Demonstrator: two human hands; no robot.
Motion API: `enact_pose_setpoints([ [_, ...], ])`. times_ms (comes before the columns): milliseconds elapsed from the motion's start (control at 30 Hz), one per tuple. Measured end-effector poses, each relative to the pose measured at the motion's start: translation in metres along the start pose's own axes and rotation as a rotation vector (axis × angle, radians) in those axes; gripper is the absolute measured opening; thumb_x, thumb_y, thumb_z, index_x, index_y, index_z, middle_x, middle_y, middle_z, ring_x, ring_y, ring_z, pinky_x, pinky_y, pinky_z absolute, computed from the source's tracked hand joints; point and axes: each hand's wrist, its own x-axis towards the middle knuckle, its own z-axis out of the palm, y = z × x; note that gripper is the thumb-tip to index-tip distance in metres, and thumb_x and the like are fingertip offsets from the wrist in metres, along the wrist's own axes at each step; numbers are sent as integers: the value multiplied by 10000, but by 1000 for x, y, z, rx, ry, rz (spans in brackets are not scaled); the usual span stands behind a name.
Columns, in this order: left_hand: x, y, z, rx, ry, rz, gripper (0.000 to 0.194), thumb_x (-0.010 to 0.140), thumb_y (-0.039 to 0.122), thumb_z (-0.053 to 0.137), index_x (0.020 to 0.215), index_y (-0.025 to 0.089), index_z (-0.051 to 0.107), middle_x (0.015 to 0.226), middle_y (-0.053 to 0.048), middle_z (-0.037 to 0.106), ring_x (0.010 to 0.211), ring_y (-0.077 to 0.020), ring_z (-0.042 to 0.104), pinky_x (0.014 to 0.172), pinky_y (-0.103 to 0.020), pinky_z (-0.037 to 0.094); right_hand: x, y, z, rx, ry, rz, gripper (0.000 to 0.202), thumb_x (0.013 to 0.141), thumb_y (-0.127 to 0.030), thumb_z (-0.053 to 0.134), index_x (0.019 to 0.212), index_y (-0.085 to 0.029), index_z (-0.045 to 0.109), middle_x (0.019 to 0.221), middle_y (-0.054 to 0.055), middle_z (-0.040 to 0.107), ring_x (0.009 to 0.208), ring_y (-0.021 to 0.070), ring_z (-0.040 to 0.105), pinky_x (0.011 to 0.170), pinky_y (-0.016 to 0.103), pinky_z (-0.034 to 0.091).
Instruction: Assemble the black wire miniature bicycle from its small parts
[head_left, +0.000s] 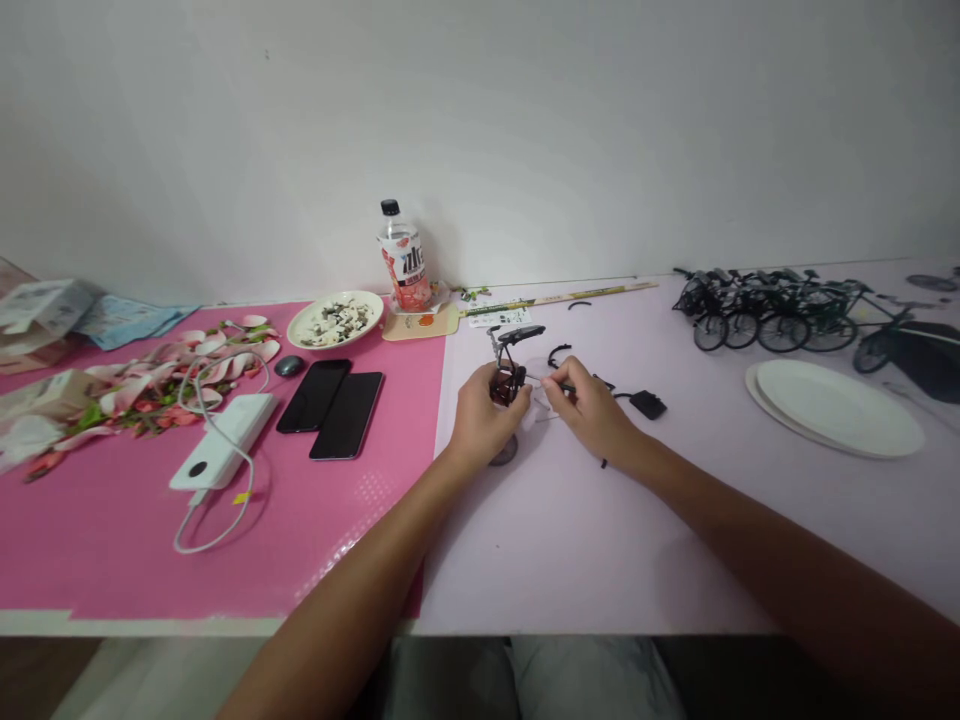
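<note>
My left hand (484, 412) is closed around a partly assembled model bicycle (511, 345), which is dark and small. Its saddle end sticks up above my fingers, and a wheel (505, 452) shows below them. My right hand (592, 408) pinches a thin rod (533, 378) whose tip meets the bicycle's side; its exact kind is too small to tell. Just past my right fingers lie a curved black piece (559, 352) and a flat black part (648, 404). A tiny dark piece (604, 464) rests under my right wrist.
Several finished model bicycles (765, 310) stand at the back right, near stacked white plates (840, 408). To the left are two phones (346, 415), a white power bank (225, 440) with a cable, artificial petals (150, 395), a bowl of small parts (336, 320) and a bottle (405, 265).
</note>
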Motion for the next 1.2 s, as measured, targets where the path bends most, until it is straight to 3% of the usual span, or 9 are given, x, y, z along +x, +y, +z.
enact_pose_setpoints([
  [233, -5, 2, 4, 16, 17, 28, 236, 953, 315, 650, 1139, 171, 632, 1046, -95, 723, 843, -183, 676, 801, -321, 543, -1, 3, 5, 42, 99, -24, 217, 1004, -428, 561, 884, -251, 529, 773, 10, 653, 670, 180, 600, 632, 308, 453],
  [367, -4, -1, 2, 33, 14, 50, 215, 1007, 239, 503, 1170, 170, 625, 1090, -109, 731, 948, -206, 682, 880, -354, 532, 1, 4, 5, 30, 109, -10, 256, 1013, -479, 551, 909, -248, 581, 835, 35, 699, 722, 202, 639, 668, 333, 484],
  [533, -4, -3, 1, 65, 9, 107, 229, 974, 182, 519, 1169, 172, 637, 1074, -100, 737, 921, -201, 672, 860, -345, 526, 1, 6, 3, 75, 84, 36, 317, 1069, -520, 422, 908, -260, 512, 825, 31, 671, 716, 201, 632, 673, 352, 492],
  [633, -5, -2, 3, 65, -21, 146, 213, 968, 180, 522, 1145, 168, 641, 1048, -93, 738, 890, -191, 663, 832, -328, 523, 0, 9, 4, 161, 80, 42, 309, 1079, -529, 394, 948, -268, 493, 989, 63, 693, 875, 221, 670, 732, 369, 538],
  [800, -7, 0, 4, 91, -57, 145, 189, 965, 184, 529, 1113, 177, 647, 992, -72, 732, 839, -180, 643, 792, -313, 505, 1, 14, 11, 344, 63, 20, 305, 1021, -481, 575, 913, -283, 369, 1229, 68, 688, 1138, 241, 666, 902, 418, 565],
  [933, -7, 0, 4, 113, -76, 140, 179, 959, 180, 534, 1091, 179, 654, 980, -67, 731, 838, -182, 644, 790, -312, 500, 3, 19, 16, 380, 72, -3, 313, 1003, -408, 605, 884, -284, 343, 1190, 65, 719, 1147, 246, 673, 1013, 478, 518],
  [1200, -8, 1, 4, 134, -108, 119, 213, 947, 183, 535, 1118, 184, 662, 982, -61, 730, 818, -179, 643, 758, -301, 497, 8, 20, 16, 465, 167, 28, 346, 948, -393, 668, 855, -280, 355, 1020, 49, 746, 1049, 243, 716, 956, 466, 543],
])
